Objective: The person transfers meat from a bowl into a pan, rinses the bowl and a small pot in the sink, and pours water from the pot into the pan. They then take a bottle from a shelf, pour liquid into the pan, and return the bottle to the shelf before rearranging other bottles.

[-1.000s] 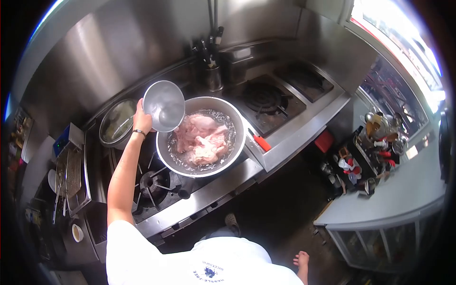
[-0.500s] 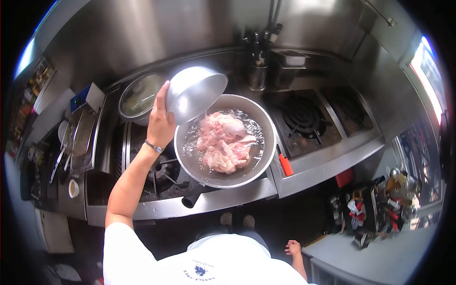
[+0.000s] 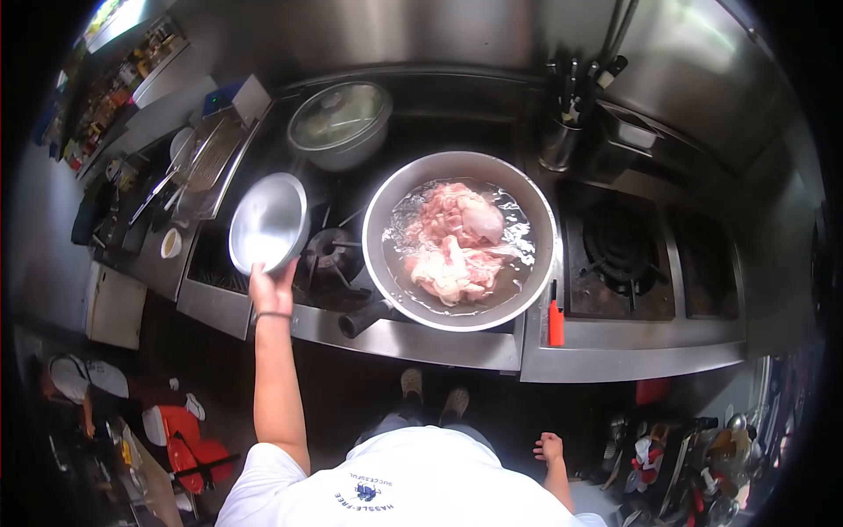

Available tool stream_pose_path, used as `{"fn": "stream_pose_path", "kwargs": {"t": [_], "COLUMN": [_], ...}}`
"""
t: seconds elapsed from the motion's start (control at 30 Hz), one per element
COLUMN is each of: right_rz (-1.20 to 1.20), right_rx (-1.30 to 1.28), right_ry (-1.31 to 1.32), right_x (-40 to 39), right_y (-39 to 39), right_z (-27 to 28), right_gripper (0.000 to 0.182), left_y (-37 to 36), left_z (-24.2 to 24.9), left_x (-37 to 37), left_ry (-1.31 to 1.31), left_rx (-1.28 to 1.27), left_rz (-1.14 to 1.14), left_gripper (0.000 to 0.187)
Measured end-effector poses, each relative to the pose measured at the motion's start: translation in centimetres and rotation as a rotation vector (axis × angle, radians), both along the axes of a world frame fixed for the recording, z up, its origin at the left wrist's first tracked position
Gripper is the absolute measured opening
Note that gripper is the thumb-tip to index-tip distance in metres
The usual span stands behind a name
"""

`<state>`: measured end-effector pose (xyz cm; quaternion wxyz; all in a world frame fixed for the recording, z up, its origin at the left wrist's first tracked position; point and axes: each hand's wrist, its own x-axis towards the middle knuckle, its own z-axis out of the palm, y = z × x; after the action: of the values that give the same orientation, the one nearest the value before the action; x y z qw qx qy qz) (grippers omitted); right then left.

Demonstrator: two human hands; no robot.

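Pinches rim of round silver metal bowl [image 3: 268, 224] with left hand [image 3: 272, 292]; holds right hand [image 3: 550, 448] loosely curled. Has raw pink meat [image 3: 457, 233] in wide grey metal pot [image 3: 373, 241] right of left hand. Seems mid-carry; needs steady rim grip.

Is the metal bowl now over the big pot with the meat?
No, the left hand holds the metal bowl beside the big pot, left of it, above the stove.
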<state>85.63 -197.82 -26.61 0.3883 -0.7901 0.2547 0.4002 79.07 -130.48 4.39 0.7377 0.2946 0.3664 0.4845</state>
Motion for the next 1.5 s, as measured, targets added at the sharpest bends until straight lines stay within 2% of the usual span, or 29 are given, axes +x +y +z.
{"fn": "stream_pose_path", "kwargs": {"t": [0.13,0.23,0.33,0.4,0.47,0.53,0.57,0.6,0.63,0.67,0.73,0.8,0.83,0.87,0.93,1.0,1.07,1.2,1.27,1.33,1.37,1.4,1.43,1.47,1.5], "right_rz": [0.045,0.086,0.123,0.132,0.115,0.042,0.038,0.034,-0.021,-0.076,-0.053,0.014,0.084,0.156,0.274,0.311,0.315,0.326,0.371,0.413,0.416,0.417,0.448,0.431,0.428], "right_rx": [-0.043,-0.078,-0.087,-0.081,-0.049,-0.032,-0.112,-0.193,-0.246,-0.3,-0.28,-0.221,-0.232,-0.244,-0.347,-0.305,-0.249,-0.206,-0.269,-0.159,-0.132,-0.112,-0.115,-0.091,-0.124], "right_ry": [0.075,0.1,0.08,0.057,-0.049,-0.253,-0.495,-0.739,-0.9,-1.058,-1.137,-1.238,-1.28,-1.321,-1.404,-1.489,-1.457,-1.408,-1.399,-1.37,-1.386,-1.314,-1.376,-1.354,-1.502], "right_x": [0.5,0.4,0.5,0.6,0.8,1.6,2.0,2.6,3.2,3.7,5.3,6.9,7.7,8.5,10.1,11.9,13.2,14.5,14.0,14.3,14.3,14.1,14.3,14.0,14.2], "right_y": [0.1,0.6,1.7,3.0,4.6,6.8,6.9,7.1,8.8,10.6,12.1,13.8,14.7,15.7,17.7,19.2,20.7,20.3,19.5,18.3,18.1,18.2,18.1,18.2,18.1], "right_z": [-0.1,-0.3,-0.3,0.6,1.6,4.6,4.6,4.6,7.1,10.3,12.7,14.7,15.6,16.4,17.9,18.5,19.1,17.0,17.2,16.7,17.3,16.9,16.0,16.4,15.2], "right_gripper": [0.024,0.023,0.023,0.023,0.019,0.018,0.017,0.019,0.02,0.022,0.023,0.022,0.019,0.016,0.011,0.009,0.008,0.01,0.011,0.011,0.013,0.016,0.016,0.013,0.013], "left_y": [1.6,6.9,11.7,13.7,16.3,19.8,19.1,17.3,16.1,16.0,14.7,10.5,3.6,-0.4,-7.6,-11.7,-14.3,-18.3,-20.1,-21.2,-20.9,-20.0,-19.9,-19.1,-18.4], "left_z": [-5.1,-10.3,-12.3,-11.6,-12.0,-14.2,-13.1,-11.0,-9.4,-9.9,-12.4,-16.9,-14.0,-15.0,-15.2,-15.8,-15.7,-15.6,-16.6,-18.5,-20.6,-24.0,-24.4,-27.8,-28.8], "left_x": [-10.6,-18.4,-22.3,-22.5,-22.4,-23.7,-22.9,-21.4,-20.1,-20.2,-21.7,-21.7,-17.0,-15.8,-13.0,-11.0,-8.9,-6.1,-5.6,-5.9,-6.6,-8.1,-9.0,-11.2,-13.1], "left_ry": [0.119,0.226,0.228,0.302,0.281,0.178,0.183,0.246,0.306,0.307,0.576,0.589,0.511,0.529,0.642,0.618,0.628,1.02,1.1,1.103,1.159,1.182,1.308,1.356,1.493], "left_rx": [-0.172,-0.199,-0.219,-0.233,-0.222,-0.172,-0.172,-0.182,-0.189,-0.187,-0.161,0.136,0.171,0.286,0.304,0.352,0.294,0.766,0.724,0.726,0.781,0.746,0.729,0.635,0.595], "left_rz": [0.283,0.411,0.502,0.523,0.553,0.469,0.456,0.502,0.548,0.536,0.665,0.295,0.29,0.097,-0.218,-0.442,-0.741,-1.307,-1.374,-1.313,-1.322,-1.347,-1.363,-1.363,-1.373], "left_gripper": [0.052,0.054,0.055,0.054,0.055,0.059,0.059,0.058,0.058,0.058,0.043,0.023,0.013,0.009,0.01,0.008,0.01,0.021,0.021,0.02,0.021,0.022,0.023,0.024,0.025]}}
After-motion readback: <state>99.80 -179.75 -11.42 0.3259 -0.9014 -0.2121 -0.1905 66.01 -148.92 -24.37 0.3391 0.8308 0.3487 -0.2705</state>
